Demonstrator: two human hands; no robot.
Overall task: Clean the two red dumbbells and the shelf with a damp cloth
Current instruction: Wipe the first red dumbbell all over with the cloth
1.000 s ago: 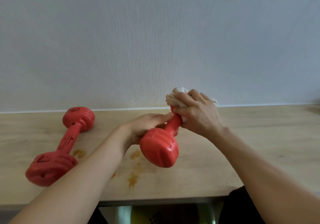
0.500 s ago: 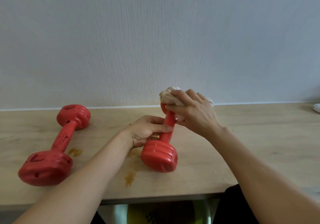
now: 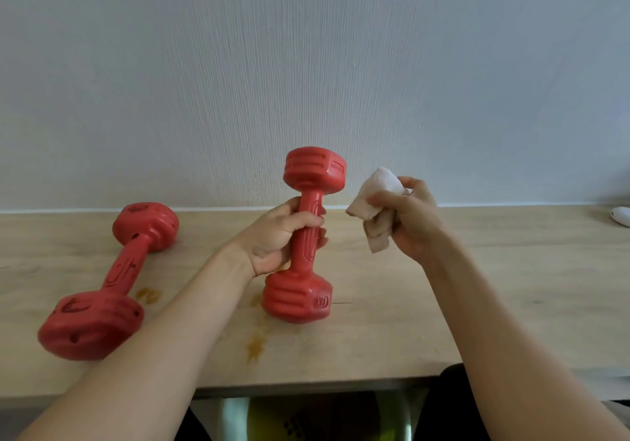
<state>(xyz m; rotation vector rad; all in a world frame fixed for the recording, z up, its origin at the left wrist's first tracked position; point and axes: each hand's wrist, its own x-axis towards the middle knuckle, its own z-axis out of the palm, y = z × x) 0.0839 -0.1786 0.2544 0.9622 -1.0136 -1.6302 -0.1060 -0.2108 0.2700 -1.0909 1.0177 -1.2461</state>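
Diff vs a second ago: the held dumbbell (image 3: 308,236) now stands upright on its lower head on the shelf (image 3: 477,304); before it was tilted and lifted. The damp cloth (image 3: 376,209) has come off the top head and sits just right of it, apart from the dumbbell.

Left hand (image 3: 279,236) wraps the handle, fingers curled round it. Right hand (image 3: 409,219) clutches the bunched cloth; the two hands are apart.

Second dumbbell (image 3: 109,280) lies on its side on the shelf, left, untouched, well apart from the first.

Materials: both dumbbells matte red, moulded, blocky angular heads with ribbed grooves, embossed marks on the handles. Cloth off-white terry, crumpled, brownish at the lower corner. Shelf pale wood grain with amber stains (image 3: 255,347) near the front edge. Wall (image 3: 306,66) behind has fine vertical ribbing.
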